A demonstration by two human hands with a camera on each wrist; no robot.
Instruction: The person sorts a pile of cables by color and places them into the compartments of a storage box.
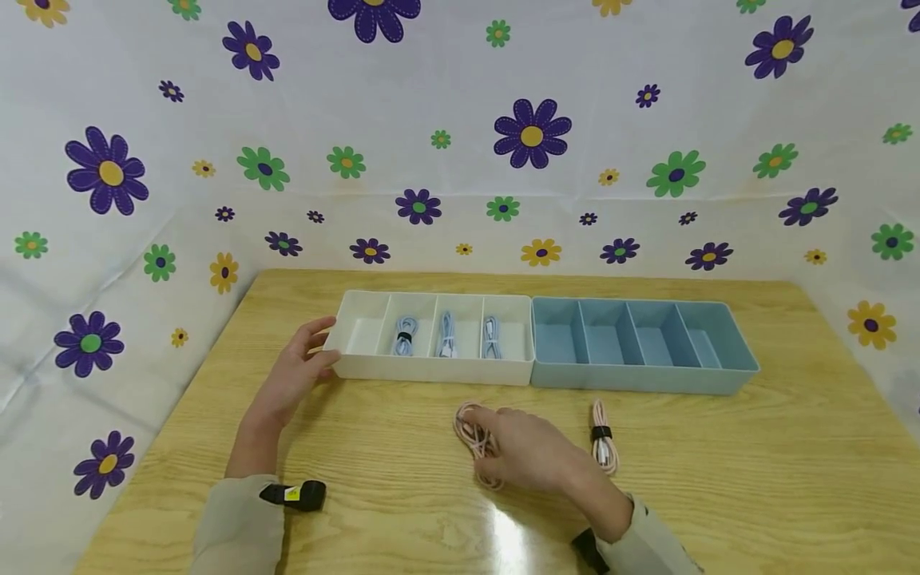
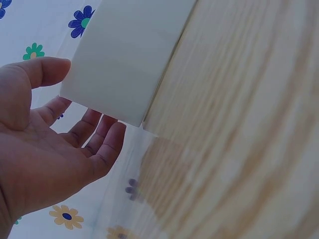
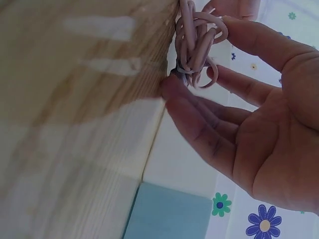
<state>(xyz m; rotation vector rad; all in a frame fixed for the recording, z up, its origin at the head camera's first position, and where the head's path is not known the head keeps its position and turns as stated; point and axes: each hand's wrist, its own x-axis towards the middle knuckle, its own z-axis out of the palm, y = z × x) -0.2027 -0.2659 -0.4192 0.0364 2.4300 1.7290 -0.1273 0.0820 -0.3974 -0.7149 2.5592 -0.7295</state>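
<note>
My right hand [image 1: 535,451] grips a coiled pink cable [image 1: 470,431] low over the wooden table, in front of the white divided box [image 1: 431,369]. In the right wrist view the thumb and fingers close in around the cable's loops [image 3: 197,42]. At the white box's left end, my left hand [image 1: 291,379] touches the end wall with relaxed fingers and the thumb near the front corner. Three of the box's compartments each hold a bundled light-blue cable, such as the one [image 1: 405,335] with a black tie. A second pink cable [image 1: 602,439], strapped in black, lies right of my right hand.
A blue divided box [image 1: 640,378] stands end to end with the white one on its right. Behind the wooden table [image 1: 388,463] hangs a white cloth [image 1: 460,176] printed with flowers, which also runs down the left and right sides.
</note>
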